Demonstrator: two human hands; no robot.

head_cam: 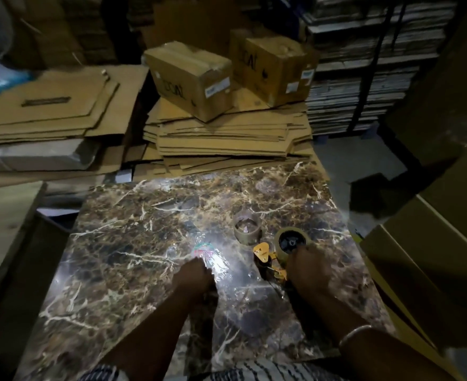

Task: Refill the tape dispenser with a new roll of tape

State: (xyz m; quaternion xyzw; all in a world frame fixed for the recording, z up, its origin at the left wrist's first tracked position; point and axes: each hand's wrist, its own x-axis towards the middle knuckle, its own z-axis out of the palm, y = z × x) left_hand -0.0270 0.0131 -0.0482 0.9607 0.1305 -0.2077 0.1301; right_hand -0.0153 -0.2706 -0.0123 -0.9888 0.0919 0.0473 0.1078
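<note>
A yellow hand-held tape dispenser (268, 261) lies on the brown marble table (144, 243), with a brown tape roll (291, 240) seated on its black hub. My right hand (308, 266) grips the dispenser at the roll's near side. A spent brown cardboard core (247, 229) stands just behind the dispenser to the left. My left hand (192, 279) pinches a crumpled clear plastic wrapper (210, 257) with a red and green label, lying on the table left of the dispenser.
Flattened cardboard sheets (221, 136) are stacked behind the table, with two sealed boxes (191, 78) on top. More flat cardboard (50, 111) lies at the left. Large cartons (430, 243) stand close on the right. Bundled cardboard stacks (364, 64) fill the back right.
</note>
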